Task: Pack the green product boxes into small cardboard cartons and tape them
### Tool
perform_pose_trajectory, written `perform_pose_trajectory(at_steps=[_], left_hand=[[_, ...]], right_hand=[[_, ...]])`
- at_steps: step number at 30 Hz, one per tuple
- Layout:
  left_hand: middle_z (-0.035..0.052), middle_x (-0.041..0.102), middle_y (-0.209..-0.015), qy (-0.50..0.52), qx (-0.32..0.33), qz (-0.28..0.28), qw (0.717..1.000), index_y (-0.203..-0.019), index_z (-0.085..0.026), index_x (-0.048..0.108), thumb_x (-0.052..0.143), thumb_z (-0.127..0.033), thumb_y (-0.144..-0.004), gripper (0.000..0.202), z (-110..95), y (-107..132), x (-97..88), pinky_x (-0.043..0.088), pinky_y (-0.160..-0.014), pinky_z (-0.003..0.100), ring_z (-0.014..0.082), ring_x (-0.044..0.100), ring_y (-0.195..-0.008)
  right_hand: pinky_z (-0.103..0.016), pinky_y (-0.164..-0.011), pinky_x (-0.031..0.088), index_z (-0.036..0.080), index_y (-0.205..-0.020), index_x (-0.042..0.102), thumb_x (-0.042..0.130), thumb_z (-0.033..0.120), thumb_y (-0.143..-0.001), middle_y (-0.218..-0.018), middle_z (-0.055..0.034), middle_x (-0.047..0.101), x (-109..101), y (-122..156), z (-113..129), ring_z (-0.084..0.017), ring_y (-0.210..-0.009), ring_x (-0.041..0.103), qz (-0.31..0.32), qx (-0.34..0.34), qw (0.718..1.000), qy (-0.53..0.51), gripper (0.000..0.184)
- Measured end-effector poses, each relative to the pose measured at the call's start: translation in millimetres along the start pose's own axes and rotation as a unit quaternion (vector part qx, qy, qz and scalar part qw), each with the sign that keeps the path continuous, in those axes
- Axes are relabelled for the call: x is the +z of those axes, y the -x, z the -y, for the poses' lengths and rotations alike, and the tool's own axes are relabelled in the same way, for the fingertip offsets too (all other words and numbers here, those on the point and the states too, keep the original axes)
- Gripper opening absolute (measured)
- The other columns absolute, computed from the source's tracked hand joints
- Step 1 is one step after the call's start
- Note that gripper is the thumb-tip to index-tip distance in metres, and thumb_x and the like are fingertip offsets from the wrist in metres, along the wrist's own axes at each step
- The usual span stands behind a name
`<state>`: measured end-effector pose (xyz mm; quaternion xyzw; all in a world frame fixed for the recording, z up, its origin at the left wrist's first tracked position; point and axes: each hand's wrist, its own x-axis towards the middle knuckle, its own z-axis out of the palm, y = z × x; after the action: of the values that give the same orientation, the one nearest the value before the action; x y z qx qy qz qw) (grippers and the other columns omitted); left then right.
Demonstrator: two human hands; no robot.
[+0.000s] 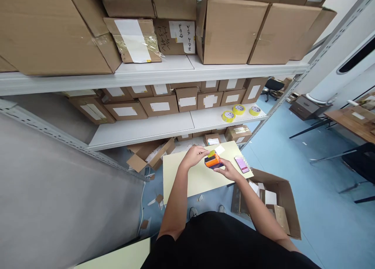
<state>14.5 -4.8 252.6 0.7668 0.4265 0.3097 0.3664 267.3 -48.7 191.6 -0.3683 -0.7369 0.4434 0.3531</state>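
A small orange and dark box is held above the pale yellow table, tilted toward me. My right hand grips it from the right, thumb and fingers closed about its near corner. At its upper edge is a small yellow-green piece, whose kind I cannot make out. The fingers of my left hand are pinched together against that piece. Just behind the box lies a white slip. A phone with a lit pink screen rests on the table to the right of my right hand.
Metal shelving stands in front, filled with cardboard boxes. Several yellow tape rolls lie on its middle shelf. An open carton with smaller boxes stands at the table's right. Another open box sits left, near scraps on the floor.
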Motion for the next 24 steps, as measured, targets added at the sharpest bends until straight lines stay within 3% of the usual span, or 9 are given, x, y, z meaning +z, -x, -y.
perform_pose_trajectory(at_steps=[7,15,24], left_hand=[[0.0033,0.077,-0.114,-0.086,-0.007,-0.016,0.996,-0.101,-0.029,0.086,0.054,-0.051,-0.102,0.039,-9,-1,-7.2,0.049,-0.086,0.028,0.0207,0.07,-0.102],[0.004,0.075,-0.094,-0.1,0.016,-0.024,0.995,-0.094,-0.028,0.087,0.054,-0.047,-0.103,0.039,-27,-10,-13.6,0.045,-0.074,0.027,0.0191,0.067,-0.089],[0.0055,0.074,-0.09,-0.047,0.031,-0.065,0.996,-0.091,-0.024,0.086,0.053,-0.048,-0.103,0.042,-37,-18,-26.7,0.048,-0.077,0.028,0.0191,0.066,-0.084]], right_hand=[[-0.042,-0.1,0.055,0.02,-0.122,0.071,0.077,0.056,-0.09,-0.119,-0.0094,0.076,11,-3,-10,-0.028,-0.107,0.068,0.0,0.023,0.999,-0.026,0.048],[-0.039,-0.094,0.055,0.019,-0.119,0.068,0.075,0.056,-0.091,-0.112,-0.0082,0.074,12,-7,-11,-0.026,-0.101,0.067,-0.033,0.034,0.998,-0.033,0.047],[-0.042,-0.097,0.056,0.02,-0.125,0.068,0.076,0.054,-0.091,-0.117,-0.0086,0.075,8,-14,-10,-0.028,-0.104,0.067,-0.04,0.049,0.997,-0.031,0.049]])
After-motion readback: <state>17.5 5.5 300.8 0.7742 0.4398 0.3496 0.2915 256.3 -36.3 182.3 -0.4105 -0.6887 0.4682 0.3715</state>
